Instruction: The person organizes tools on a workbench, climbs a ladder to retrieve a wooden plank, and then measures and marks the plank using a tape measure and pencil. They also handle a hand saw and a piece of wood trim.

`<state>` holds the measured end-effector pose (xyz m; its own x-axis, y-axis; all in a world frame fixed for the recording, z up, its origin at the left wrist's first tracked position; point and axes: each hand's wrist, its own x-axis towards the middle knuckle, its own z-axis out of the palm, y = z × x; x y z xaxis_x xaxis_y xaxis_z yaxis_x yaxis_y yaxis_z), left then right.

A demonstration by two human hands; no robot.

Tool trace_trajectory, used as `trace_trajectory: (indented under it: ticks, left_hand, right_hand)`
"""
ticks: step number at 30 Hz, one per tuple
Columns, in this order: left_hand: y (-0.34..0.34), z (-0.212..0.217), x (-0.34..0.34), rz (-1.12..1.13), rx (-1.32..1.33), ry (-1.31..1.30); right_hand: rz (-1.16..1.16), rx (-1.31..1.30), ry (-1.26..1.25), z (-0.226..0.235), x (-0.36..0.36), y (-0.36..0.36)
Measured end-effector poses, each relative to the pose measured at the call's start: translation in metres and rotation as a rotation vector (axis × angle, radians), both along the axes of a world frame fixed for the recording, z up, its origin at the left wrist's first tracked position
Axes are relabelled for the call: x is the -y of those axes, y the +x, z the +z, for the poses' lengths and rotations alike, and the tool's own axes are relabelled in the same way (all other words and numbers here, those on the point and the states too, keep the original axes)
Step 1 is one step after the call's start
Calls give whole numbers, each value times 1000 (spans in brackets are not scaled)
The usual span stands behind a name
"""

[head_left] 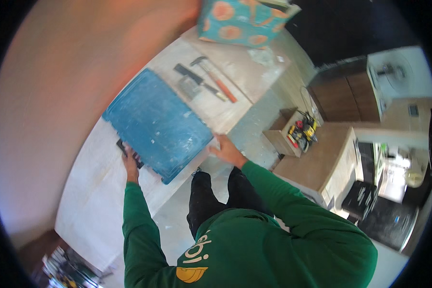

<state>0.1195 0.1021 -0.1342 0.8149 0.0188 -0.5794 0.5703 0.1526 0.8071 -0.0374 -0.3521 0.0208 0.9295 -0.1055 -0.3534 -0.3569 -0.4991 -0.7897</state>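
A large blue plastic case (pixel 158 126), its top scuffed and spotted with white, lies flat and slanted on a pale board table (pixel 93 185). My left hand (pixel 131 165) is at the case's lower left edge. Its fingers bend around a dark, handle-like part (pixel 122 148) there and are partly hidden. At the right near corner, my right hand (pixel 227 150) grips the case's edge between thumb and fingers. Beyond the case lie a claw hammer (pixel 217 80) with an orange-red handle and a dark-bladed tool with a light handle end (pixel 200 81). A greyish flat piece (pixel 189 88) beside them is blurred.
A teal bag with orange circles (pixel 240 21) stands at the table's far end. On the right, an open box of yellow and red tools (pixel 300 134) sits on a brown-topped counter (pixel 317 156). A wall (pixel 81 91) borders the table's left. Assorted items (pixel 65 269) lie lower left.
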Motion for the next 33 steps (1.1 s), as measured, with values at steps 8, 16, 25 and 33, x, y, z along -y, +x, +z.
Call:
trace_trajectory:
  ticks: [8,16,25,33]
  left_hand:
    - [-157,0,-57,-351,-20,805]
    - [-261,42,74,-1225,-95,883]
    - [-179,65,331,-820,-481,99]
    - [-199,104,586,-973,-255,121]
  right_hand:
    - [-461,-609,-246,26,135,-307]
    - [-1059,-623,-110,-4,168,-520]
    - [-1062,-450,68,26,230,-578]
    - [-1608,70,-170,163,389,-683]
